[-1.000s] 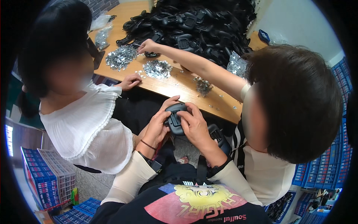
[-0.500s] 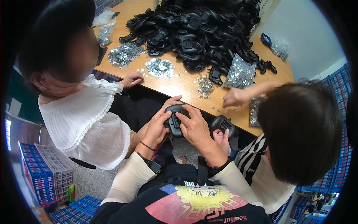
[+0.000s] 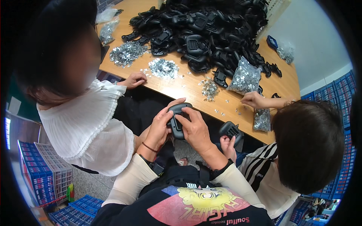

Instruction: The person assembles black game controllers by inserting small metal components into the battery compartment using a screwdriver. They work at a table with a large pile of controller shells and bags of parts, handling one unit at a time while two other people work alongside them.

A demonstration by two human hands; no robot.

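Observation:
A black game controller [image 3: 176, 131] is held before me, its back with an open battery compartment facing up. My left hand [image 3: 160, 126] grips it from the left side, the thumb along its edge. My right hand [image 3: 197, 131] bends over it from the right, thumb and forefinger closed together at the compartment. Anything small between those fingertips is hidden. On the table's near edge beyond lie a heap of small shiny metal pieces [image 3: 163, 68] and a smaller heap of them [image 3: 209, 89].
A large pile of black controller shells [image 3: 196, 47] covers the table's back. A bag of metal pieces [image 3: 244, 77] stands near its right side. Co-workers sit on both sides; the right one holds another controller [image 3: 230, 130]. Blue crates [image 3: 37, 175] stand on the left.
My right hand's fingers have shifted slightly over the compartment, the thumb now at it. The right co-worker's hand has moved right over the table, and their controller has moved slightly right.

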